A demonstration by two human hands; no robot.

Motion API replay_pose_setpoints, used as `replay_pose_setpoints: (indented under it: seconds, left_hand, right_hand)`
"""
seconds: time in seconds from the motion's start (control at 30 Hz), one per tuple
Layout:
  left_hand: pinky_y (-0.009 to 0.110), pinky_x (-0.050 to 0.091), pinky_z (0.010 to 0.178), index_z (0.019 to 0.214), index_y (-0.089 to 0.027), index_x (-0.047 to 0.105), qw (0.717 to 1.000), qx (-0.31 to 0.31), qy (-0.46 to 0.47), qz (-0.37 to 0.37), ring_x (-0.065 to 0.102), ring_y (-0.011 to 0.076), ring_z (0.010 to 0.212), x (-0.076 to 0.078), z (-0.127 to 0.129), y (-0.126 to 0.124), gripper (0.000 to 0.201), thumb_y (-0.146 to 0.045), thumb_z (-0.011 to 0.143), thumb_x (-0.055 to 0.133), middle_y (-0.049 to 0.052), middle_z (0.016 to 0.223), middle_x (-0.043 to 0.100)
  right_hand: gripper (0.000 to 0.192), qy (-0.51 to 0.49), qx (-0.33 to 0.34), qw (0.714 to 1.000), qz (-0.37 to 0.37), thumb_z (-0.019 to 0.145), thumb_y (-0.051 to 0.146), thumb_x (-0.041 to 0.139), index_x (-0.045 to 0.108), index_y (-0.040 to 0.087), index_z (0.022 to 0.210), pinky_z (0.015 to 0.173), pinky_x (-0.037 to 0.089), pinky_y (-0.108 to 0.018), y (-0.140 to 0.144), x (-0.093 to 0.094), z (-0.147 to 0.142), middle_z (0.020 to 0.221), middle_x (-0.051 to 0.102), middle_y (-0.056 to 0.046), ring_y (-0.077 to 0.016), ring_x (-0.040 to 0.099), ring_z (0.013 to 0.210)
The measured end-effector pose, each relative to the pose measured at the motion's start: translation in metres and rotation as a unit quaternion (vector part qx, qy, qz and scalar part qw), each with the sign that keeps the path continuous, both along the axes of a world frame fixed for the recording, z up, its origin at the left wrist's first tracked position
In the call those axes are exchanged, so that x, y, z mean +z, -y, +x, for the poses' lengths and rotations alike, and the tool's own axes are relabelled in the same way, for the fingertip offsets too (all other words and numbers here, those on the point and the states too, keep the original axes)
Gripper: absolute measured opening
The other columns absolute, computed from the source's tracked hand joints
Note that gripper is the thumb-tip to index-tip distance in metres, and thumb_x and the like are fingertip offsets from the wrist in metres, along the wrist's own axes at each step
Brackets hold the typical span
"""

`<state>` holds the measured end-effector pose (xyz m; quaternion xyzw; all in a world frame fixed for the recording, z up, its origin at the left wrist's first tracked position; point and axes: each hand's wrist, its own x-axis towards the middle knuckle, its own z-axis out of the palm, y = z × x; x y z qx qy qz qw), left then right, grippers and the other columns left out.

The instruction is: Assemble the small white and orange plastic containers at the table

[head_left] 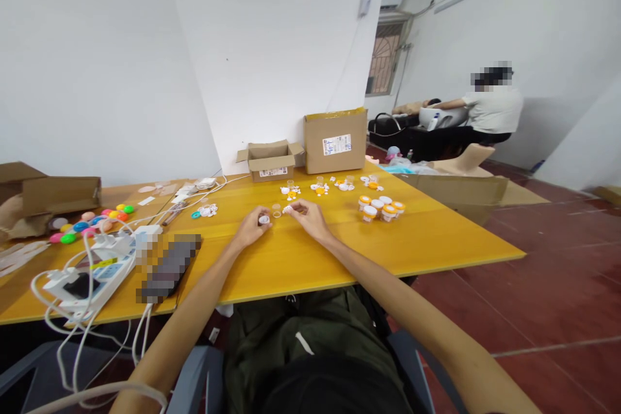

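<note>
A: Which step?
B: Looks like small-part handling at a clear cup (263,220). It's left of the jars (381,208), in the left hand (254,228).
A: Left fingers?
B: Curled round the cup, gap about as wide as its body.
A: Right?
B: Right hand (309,217) is nearer the jars, also left of them. Thumb and fingertips almost together on a white part (287,209). Can't tell if it's one piece or several.
A: Loose stuff?
B: Clear pieces (276,206) between the hands. Part heaps (319,190) farther back than the jars, most of them to the left.
A: Next move calls for?
B: My read: steady left grip, light right pinch, careful alignment. Small parts, easy to drop.
A: Arm pose?
B: Both forearms reach forward, converging left of the jars. Hands low, facing each other, not touching.
</note>
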<state>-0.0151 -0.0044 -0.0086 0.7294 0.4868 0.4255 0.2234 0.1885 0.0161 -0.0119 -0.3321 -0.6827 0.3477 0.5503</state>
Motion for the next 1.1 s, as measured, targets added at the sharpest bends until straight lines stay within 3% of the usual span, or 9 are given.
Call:
replay_pose_setpoints:
  seconds: [0.77,1.1]
  left_hand:
    - [0.034,0.053,0.085,0.097,-0.018,0.065,0.98,-0.141,0.097,-0.099,0.066,0.0184,0.09,0.005,0.01,0.008,0.04,-0.029,0.063,0.081,0.006,0.102,0.069]
    - [0.032,0.053,0.082,0.099,-0.018,0.067,0.984,-0.137,0.077,-0.086,0.066,0.0189,0.09,0.006,0.014,0.009,0.038,-0.032,0.066,0.08,0.007,0.101,0.071]
  right_hand:
    - [0.008,0.056,0.046,0.997,0.037,0.077,0.029,0.069,0.075,0.024,0.077,0.074,0.053,-0.033,0.003,-0.001,-0.002,0.081,0.076,-0.002,-0.0207,0.069,0.077]
    - [0.008,0.065,0.04,0.996,0.041,0.077,0.027,0.067,0.073,0.022,0.077,0.073,0.052,-0.03,0.006,0.001,-0.003,0.08,0.075,-0.002,-0.0188,0.067,0.076]
